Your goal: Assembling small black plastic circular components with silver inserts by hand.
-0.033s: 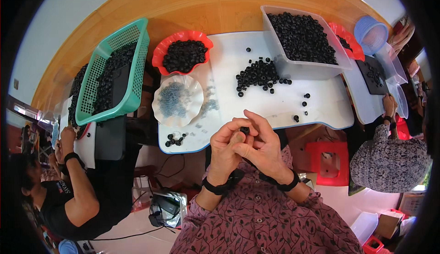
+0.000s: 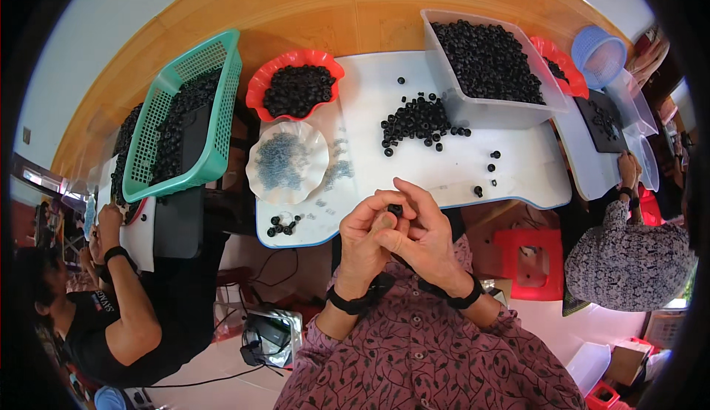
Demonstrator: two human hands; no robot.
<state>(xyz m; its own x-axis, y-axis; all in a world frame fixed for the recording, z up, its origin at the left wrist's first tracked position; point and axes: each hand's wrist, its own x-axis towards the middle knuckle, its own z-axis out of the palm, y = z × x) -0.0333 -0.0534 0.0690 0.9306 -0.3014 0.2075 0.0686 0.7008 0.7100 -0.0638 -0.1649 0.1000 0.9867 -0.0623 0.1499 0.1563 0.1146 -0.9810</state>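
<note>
My left hand and my right hand meet just off the table's near edge. Pinched between them is a small black round part. The left thumb and index finger close on it, and the right thumb and fingers press in from the other side. Much of the part is hidden by fingertips. Beyond my hands, a loose pile of black round parts lies on the white table. A few more black parts sit at its near left corner.
Left stand a white scalloped dish of small clear pieces, a red bowl and a green basket, both with black parts. A full clear bin stands back right. People work at both sides; a red stool is right.
</note>
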